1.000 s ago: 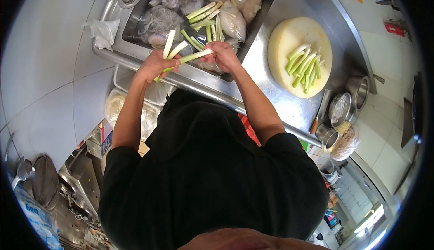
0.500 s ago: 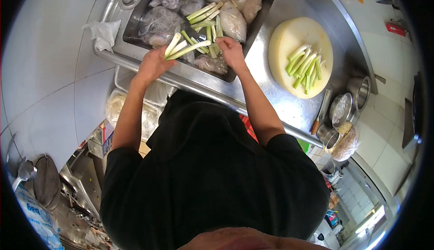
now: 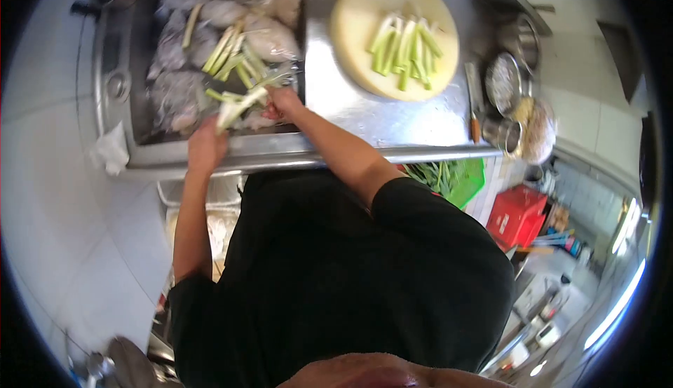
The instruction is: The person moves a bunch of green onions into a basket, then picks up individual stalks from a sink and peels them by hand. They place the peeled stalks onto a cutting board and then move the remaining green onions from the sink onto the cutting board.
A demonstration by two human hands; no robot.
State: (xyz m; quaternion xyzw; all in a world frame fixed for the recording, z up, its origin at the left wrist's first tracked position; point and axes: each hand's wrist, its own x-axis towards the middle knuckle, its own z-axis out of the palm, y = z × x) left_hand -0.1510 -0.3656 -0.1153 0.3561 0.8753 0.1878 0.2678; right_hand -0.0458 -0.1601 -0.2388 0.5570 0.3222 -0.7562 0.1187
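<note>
My left hand (image 3: pixel 208 144) is closed around pale green onion stalks (image 3: pixel 240 107) at the front of a steel sink (image 3: pixel 203 151). Its fingers are slightly smeared by motion. Close beside it, my right hand (image 3: pixel 284 102) has its fingers curled in on the other end of the same stalks; its fingertips are partly hidden. More loose green onion stalks (image 3: pixel 223 50) lie in the sink behind the hands. Around them sit several plastic-wrapped pale lumps (image 3: pixel 270 39), their contents hard to make out.
Right of the sink, a round cutting board (image 3: pixel 350 44) bears cut green onion stalks (image 3: pixel 405 48). A knife (image 3: pixel 474 97), metal bowls (image 3: pixel 503 83) and a steel pot (image 3: pixel 503 135) stand at the counter's right end. Below is a green basket (image 3: pixel 468 183) of leafy greens. A crumpled white bag (image 3: pixel 112 150) hangs at the left corner.
The camera view has turned and shifted, so the sink and board sit further left. My hands have come closer together, with the stalks now between them.
</note>
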